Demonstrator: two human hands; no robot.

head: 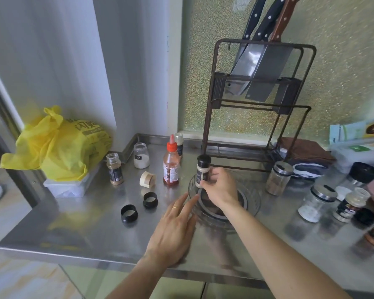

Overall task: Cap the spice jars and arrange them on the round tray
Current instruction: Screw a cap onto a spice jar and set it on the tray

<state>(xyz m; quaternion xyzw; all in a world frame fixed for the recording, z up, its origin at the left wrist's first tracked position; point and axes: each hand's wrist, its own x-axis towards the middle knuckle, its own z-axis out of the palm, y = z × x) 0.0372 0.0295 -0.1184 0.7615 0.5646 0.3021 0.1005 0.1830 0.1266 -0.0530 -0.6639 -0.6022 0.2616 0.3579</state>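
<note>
My right hand [219, 187] grips a black-capped spice jar [202, 169] of pale powder, upright over the far left rim of the clear round tray [252, 203]. My left hand [175, 229] lies flat with fingers spread, its fingertips at the tray's left edge. An uncapped brown spice jar [115, 168] and an uncapped white-powder jar [141, 158] stand at the left. Two black caps [129, 213] [150, 199] and a beige cap [147, 179] lie loose between them and the tray.
A red sauce bottle [171, 167] and a small jar behind it stand left of the tray. A knife rack [257, 100] rises behind it. Several capped jars [277, 178] [316, 202] [350, 205] stand at the right. A yellow bag [58, 145] sits on a box at far left.
</note>
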